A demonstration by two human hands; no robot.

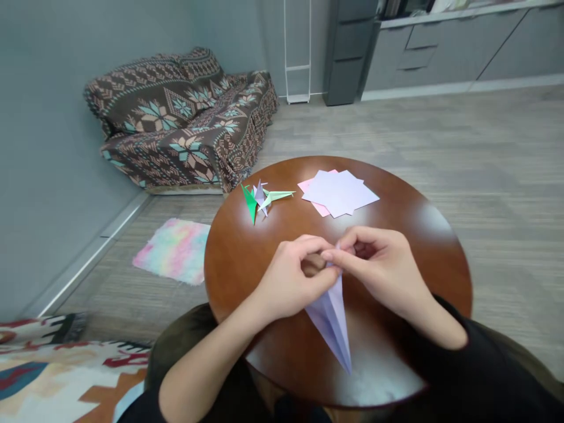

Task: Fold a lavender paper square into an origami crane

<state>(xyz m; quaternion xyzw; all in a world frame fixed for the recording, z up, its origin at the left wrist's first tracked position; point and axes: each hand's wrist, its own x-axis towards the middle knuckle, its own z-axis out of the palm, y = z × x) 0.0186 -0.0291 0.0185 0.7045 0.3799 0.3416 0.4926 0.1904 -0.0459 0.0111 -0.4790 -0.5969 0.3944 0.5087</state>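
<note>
Both hands meet over the round wooden table (247, 264) on a folded piece of lavender origami paper (331, 320). My left hand (294, 275) pinches it near its far end, thumb and forefinger together. Close beside, my right hand (379, 261) grips the far tip between thumb and fingers. The paper's long pointed end slants down toward me; its far tip is partly hidden by my fingers. Beyond my left hand lie several finished paper cranes: a green crane (249, 204), a purple crane (259, 194) and a pale green crane (275, 197).
A fanned stack of paper sheets (339, 192), lavender over pink, lies at the table's far side. Past the table stand a sofa with a patterned cover (185, 123) and grey cabinets (440, 53). A fluffy pastel rug (174, 249) is on the floor at left.
</note>
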